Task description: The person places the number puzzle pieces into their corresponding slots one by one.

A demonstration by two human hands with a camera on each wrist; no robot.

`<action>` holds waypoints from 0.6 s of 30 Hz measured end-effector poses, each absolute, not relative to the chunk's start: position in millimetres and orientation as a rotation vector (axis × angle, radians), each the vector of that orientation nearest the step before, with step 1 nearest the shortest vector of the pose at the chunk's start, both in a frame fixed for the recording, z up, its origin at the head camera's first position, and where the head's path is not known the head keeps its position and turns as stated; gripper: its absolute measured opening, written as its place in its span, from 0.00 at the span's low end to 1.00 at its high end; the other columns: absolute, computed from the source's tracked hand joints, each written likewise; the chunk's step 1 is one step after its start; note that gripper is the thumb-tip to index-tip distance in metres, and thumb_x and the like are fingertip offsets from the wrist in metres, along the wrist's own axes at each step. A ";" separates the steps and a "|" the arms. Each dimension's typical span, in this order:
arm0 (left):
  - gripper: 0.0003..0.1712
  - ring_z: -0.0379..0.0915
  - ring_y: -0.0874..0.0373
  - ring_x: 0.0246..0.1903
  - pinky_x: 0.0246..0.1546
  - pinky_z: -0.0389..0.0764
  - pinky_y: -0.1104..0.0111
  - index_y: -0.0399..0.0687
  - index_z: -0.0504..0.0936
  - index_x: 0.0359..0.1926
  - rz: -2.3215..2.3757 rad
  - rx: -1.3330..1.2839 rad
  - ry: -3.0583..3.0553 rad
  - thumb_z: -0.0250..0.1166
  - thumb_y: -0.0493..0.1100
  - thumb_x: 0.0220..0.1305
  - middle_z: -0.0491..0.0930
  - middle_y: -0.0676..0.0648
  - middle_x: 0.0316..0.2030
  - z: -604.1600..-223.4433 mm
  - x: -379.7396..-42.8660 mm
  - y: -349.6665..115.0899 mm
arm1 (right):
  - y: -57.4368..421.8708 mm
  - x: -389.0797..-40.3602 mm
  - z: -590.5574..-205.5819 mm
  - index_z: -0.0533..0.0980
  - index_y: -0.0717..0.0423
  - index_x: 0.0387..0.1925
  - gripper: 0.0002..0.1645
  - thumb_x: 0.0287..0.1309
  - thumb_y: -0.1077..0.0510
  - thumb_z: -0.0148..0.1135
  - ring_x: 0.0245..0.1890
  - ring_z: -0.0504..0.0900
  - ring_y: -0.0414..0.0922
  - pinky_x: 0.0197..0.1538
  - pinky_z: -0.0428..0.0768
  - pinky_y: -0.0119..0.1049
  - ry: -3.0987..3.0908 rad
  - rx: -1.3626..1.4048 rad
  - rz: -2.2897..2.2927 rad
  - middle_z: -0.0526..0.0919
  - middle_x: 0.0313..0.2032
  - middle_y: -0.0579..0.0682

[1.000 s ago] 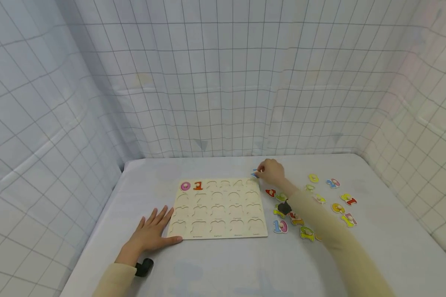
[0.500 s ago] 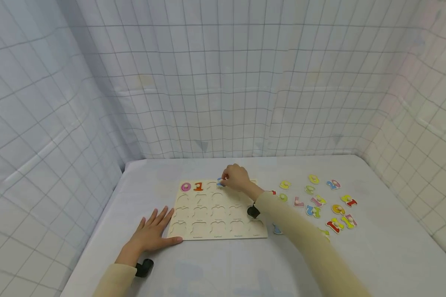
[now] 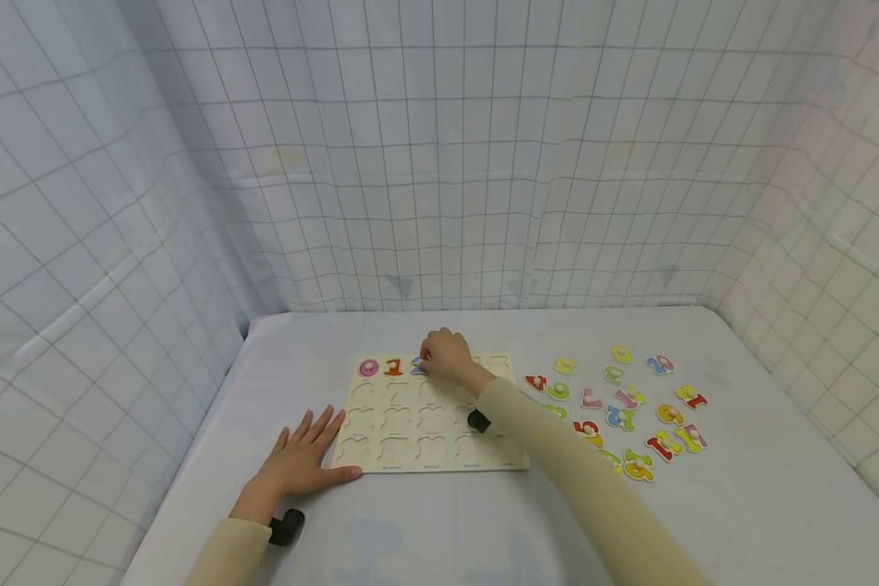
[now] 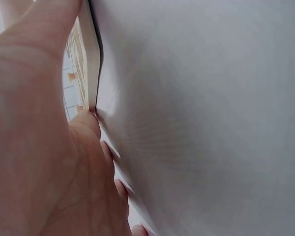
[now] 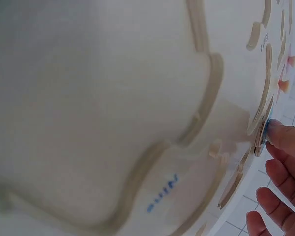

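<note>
Blue in colour, a number piece (image 3: 416, 367) is pinched by the right hand (image 3: 450, 356) in the head view, over the puzzle board's (image 3: 432, 470) far row, just beside the red 1 (image 3: 393, 368) and purple 0 (image 3: 368, 368). Left hand (image 3: 303, 460) lies flat, fingers spread, at the board's corner nearest the table's (image 3: 454, 521) left and near edges, probably to stop the board sliding. Loose number pieces (image 3: 589, 398) lie between the board and the table's right edge, conveniently within the right hand's reach.

In the left wrist view, the board's side stands between thumb and index finger, which suggests bracing rather than gripping.

In the right wrist view, the thumb meets the piece, likely at its knob for control; I cannot tell whether it is fully seated.
</note>
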State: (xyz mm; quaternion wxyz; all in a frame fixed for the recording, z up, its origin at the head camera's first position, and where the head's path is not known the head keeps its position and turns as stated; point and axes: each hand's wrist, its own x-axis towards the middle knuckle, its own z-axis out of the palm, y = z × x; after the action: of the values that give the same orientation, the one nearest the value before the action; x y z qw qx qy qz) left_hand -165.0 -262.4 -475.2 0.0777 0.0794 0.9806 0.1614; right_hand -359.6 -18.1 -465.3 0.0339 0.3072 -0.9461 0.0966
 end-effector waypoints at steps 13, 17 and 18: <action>0.62 0.36 0.33 0.69 0.61 0.38 0.36 0.45 0.52 0.74 0.475 0.243 2.931 0.60 0.77 0.48 0.48 0.37 0.72 -470.7 -163.7 -260.2 | -19.2 -352.0 -460.1 0.85 0.48 0.34 0.11 0.59 0.46 0.64 0.34 0.73 0.43 0.37 0.73 0.37 -2.933 0.930 0.324 0.78 0.33 0.44; 0.62 0.36 0.33 0.69 0.61 0.38 0.36 0.45 0.52 0.74 0.482 0.239 2.932 0.61 0.76 0.48 0.47 0.37 0.72 -470.2 -163.7 -260.1 | -19.0 -352.8 -462.2 0.85 0.47 0.33 0.11 0.59 0.46 0.64 0.34 0.73 0.43 0.36 0.73 0.37 -2.928 0.922 0.331 0.78 0.32 0.43; 0.62 0.36 0.33 0.69 0.61 0.38 0.36 0.44 0.52 0.73 0.491 0.240 2.934 0.61 0.76 0.48 0.47 0.37 0.72 -470.6 -163.8 -260.5 | -18.9 -353.2 -462.7 0.85 0.47 0.33 0.12 0.59 0.45 0.64 0.34 0.73 0.43 0.36 0.73 0.37 -2.922 0.924 0.336 0.78 0.32 0.43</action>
State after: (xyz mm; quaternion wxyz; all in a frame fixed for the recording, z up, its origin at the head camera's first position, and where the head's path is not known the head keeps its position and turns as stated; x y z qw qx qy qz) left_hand -163.8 -260.5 -470.6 0.0783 0.0800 0.9801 0.1639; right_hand -353.2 -18.9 -462.7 0.0295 0.2997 -0.9473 0.1088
